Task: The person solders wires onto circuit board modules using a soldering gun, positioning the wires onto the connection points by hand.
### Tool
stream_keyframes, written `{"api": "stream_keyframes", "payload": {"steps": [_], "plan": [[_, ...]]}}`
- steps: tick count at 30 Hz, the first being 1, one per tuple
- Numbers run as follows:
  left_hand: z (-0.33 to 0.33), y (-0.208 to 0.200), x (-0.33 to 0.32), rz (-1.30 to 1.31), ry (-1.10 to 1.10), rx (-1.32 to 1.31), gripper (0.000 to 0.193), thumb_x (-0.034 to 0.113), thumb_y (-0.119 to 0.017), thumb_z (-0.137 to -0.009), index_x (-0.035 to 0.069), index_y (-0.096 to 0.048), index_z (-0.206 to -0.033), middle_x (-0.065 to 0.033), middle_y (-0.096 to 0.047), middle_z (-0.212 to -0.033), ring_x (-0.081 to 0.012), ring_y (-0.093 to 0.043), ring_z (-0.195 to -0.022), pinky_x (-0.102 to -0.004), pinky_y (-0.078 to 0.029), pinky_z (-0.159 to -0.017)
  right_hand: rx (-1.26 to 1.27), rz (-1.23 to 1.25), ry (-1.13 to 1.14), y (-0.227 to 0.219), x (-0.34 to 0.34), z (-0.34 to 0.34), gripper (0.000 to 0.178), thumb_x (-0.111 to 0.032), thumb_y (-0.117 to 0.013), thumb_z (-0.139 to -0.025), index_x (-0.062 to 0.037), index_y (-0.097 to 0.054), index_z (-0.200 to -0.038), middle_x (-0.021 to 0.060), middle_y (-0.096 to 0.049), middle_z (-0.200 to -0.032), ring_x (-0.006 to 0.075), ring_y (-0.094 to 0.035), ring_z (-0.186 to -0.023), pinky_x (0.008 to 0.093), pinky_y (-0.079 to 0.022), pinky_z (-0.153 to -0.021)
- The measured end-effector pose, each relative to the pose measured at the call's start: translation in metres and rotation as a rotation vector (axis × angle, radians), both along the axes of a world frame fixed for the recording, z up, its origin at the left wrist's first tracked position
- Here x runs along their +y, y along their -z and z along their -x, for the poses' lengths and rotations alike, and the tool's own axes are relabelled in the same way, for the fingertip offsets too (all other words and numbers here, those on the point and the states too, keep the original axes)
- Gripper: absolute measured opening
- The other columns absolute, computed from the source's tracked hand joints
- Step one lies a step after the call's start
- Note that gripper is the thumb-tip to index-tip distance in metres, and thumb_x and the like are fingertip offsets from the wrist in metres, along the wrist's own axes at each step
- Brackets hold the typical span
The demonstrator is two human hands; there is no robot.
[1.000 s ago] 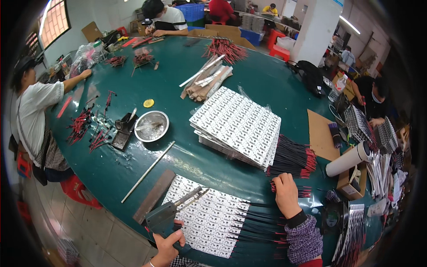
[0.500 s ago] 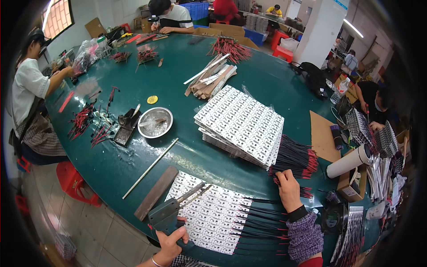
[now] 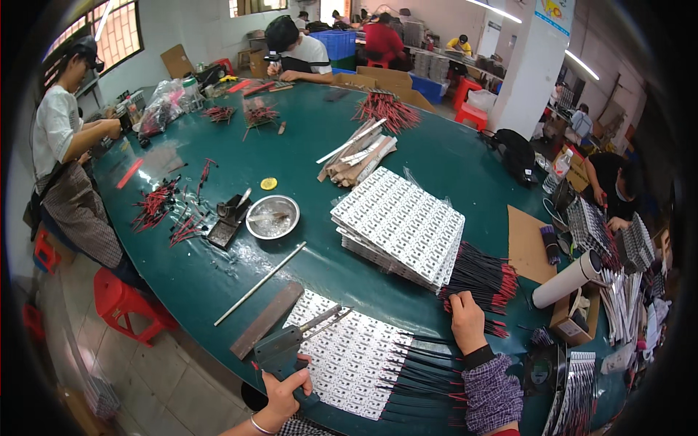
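Note:
My left hand (image 3: 289, 391) is wrapped around the grip of a dark green soldering gun (image 3: 278, 352). Its metal nozzle reaches over a white printed circuit sheet (image 3: 345, 367) lying on the table. Thin black wires (image 3: 425, 361) with red ends run from that sheet's right edge toward my right forearm. Farther off, a bundle of black, red-tipped wires (image 3: 481, 275) lies beside a stack of similar white sheets (image 3: 401, 221). At the near edge of the bundle, my right hand (image 3: 467, 320) has its fingers closed on wires; how many it grips is hidden.
A brown bar (image 3: 267, 320) and a pale stick (image 3: 260, 283) lie left of the near sheet. Beyond them are a metal bowl (image 3: 273, 216) and a black tray (image 3: 225, 224). A white flask (image 3: 566, 280) lies at the right. Other people work around the green table (image 3: 182, 283).
My view has tilted upward, showing more of the room. Both hands keep nearly the same places, left on the soldering gun and right at the wire bundle. The person at left stands more upright.

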State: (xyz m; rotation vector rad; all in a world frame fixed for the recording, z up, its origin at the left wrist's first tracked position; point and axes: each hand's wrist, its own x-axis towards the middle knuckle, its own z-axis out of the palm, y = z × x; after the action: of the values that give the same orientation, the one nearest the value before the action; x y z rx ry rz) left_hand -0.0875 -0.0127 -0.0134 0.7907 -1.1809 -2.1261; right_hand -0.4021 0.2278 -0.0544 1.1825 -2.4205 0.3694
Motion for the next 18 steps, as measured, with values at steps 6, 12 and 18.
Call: {"api": "stream_keyframes", "payload": {"steps": [6,12,18], "plan": [[-0.002,0.004,-0.001,0.024,0.001,-0.003,0.030,-0.001,-0.065,-0.084,-0.013,-0.060,-0.112,-0.0151,-0.063,-0.076,-0.0192,-0.056,-0.050,-0.0321,-0.046,-0.047,0.047,-0.010,-0.010,-0.009,-0.007,0.001,0.022,-0.002,-0.063,-0.082,-0.0035,-0.062,-0.104,0.0110,-0.057,-0.098,0.0284,-0.060,-0.089,0.0389,-0.050,-0.072],[-0.001,0.012,-0.003,0.013,0.008,0.009,0.031,0.000,-0.066,-0.084,-0.013,-0.060,-0.112,-0.0163,-0.064,-0.080,-0.0187,-0.055,-0.050,-0.0318,-0.046,-0.047,0.140,-0.036,-0.040,-0.015,-0.008,0.005,0.020,-0.006,-0.062,-0.083,-0.0039,-0.063,-0.103,0.0096,-0.057,-0.094,0.0270,-0.056,-0.089,0.0381,-0.045,-0.074],[-0.005,0.014,-0.006,-0.031,0.022,-0.010,0.036,0.000,-0.067,-0.082,-0.013,-0.057,-0.114,-0.0203,-0.067,-0.092,-0.0194,-0.055,-0.049,-0.0330,-0.047,-0.047,0.092,-0.028,-0.034,-0.011,-0.011,0.003,0.019,-0.003,-0.061,-0.081,-0.0019,-0.062,-0.100,0.0127,-0.056,-0.092,0.0306,-0.055,-0.086,0.0404,-0.046,-0.073]]}}
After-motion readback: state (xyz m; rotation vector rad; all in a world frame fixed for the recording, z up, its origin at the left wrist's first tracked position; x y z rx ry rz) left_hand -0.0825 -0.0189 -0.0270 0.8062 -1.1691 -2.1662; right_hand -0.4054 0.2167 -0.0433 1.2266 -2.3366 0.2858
